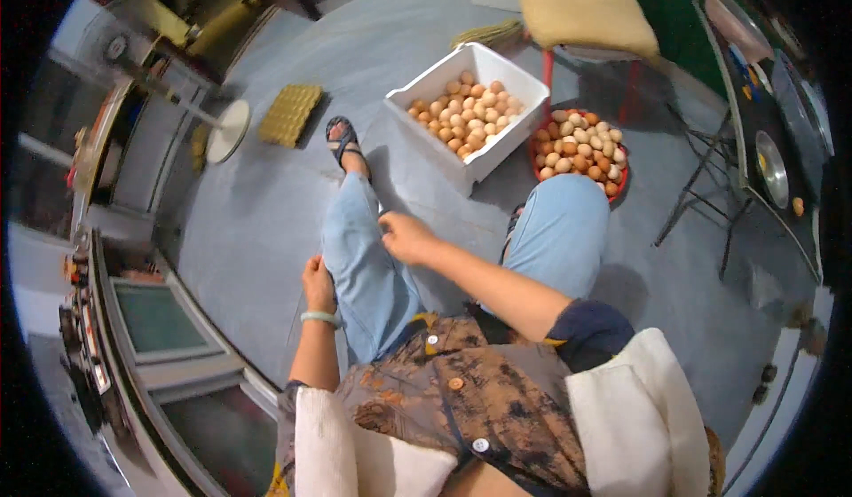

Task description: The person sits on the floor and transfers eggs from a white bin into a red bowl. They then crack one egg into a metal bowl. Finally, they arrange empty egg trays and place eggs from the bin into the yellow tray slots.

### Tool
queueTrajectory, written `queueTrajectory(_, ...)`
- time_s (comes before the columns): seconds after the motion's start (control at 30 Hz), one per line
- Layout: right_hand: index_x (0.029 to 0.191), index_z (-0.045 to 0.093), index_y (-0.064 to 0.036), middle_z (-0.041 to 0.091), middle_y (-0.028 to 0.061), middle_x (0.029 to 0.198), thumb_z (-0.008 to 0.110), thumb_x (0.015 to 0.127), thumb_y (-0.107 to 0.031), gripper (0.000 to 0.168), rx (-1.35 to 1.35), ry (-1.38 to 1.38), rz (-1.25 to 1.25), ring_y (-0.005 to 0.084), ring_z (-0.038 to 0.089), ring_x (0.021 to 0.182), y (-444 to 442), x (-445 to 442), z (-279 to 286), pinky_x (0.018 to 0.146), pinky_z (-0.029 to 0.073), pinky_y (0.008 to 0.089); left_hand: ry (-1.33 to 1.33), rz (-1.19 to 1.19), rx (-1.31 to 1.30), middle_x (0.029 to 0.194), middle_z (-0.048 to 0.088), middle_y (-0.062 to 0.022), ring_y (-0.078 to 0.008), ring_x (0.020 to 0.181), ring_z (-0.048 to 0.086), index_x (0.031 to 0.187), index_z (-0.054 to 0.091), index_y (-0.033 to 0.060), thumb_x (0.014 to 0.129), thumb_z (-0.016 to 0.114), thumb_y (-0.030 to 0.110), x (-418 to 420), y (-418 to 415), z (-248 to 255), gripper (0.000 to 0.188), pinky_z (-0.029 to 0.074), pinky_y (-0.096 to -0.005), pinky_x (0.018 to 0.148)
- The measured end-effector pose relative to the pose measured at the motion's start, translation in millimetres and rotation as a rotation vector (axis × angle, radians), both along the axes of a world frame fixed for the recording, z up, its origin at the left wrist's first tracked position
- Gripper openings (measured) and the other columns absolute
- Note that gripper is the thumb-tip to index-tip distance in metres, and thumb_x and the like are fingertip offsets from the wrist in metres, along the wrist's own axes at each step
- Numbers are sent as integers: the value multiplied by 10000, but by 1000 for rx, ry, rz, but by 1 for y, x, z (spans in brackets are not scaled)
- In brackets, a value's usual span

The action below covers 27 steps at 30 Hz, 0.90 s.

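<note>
Both hands are at my left leg, in light blue jeans (356,231). On its outer side my left hand (318,284), a pale green bangle (321,317) at the wrist, has curled fingers against the denim; their grip is partly hidden. At the inner side is my right hand (407,239), fingers bent; a small dark bit shows at its fingertips, too little to identify. Beyond my knees stands a white foam box (426,141) holding many brown eggs (474,114). Beside it, by my right knee, a red basket (624,187) is heaped with brown and paler eggs (579,144).
An egg tray (290,115) lies on the grey floor near a fan's round base (228,131). A chair with a yellow cushion (582,14) stands beyond the basket. At right, a folding table (752,131) bears a metal bowl (772,169). A glass-fronted cabinet (160,317) is at left.
</note>
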State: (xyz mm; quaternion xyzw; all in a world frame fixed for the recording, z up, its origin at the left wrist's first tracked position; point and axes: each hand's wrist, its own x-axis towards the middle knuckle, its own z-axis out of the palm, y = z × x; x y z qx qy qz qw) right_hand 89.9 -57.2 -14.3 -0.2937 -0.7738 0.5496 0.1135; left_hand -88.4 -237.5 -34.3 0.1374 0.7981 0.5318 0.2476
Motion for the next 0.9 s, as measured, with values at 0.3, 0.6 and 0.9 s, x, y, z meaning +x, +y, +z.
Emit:
queueTrajectory(0.3,1150,517,-48,526,183,1237,498,872,-79,281,180,-15,10,388,523,1099,-23,-24,-53,915,441,447,-86,71,3,811,500,23,-73,706,420,941,550,52,959,525,225,1,4,-54,175,379,-235,628)
queueTrajectory(0.6,1023,571,-74,599,161,1124,520,895,-125,148,-40,6,118,349,542,1088,-22,-10,-40,894,440,427,47,-219,-70,942,630,-20,-118,823,563,1139,605,-36,896,616,118,1,-6,-41,288,466,-261,746)
queueTrajectory(0.9,987,604,-62,651,151,907,525,878,-171,173,-13,124,-29,337,621,908,-23,-18,-97,831,484,427,317,-217,-208,845,669,-108,-172,734,605,948,661,-26,856,609,63,2,-18,-53,138,489,-299,703)
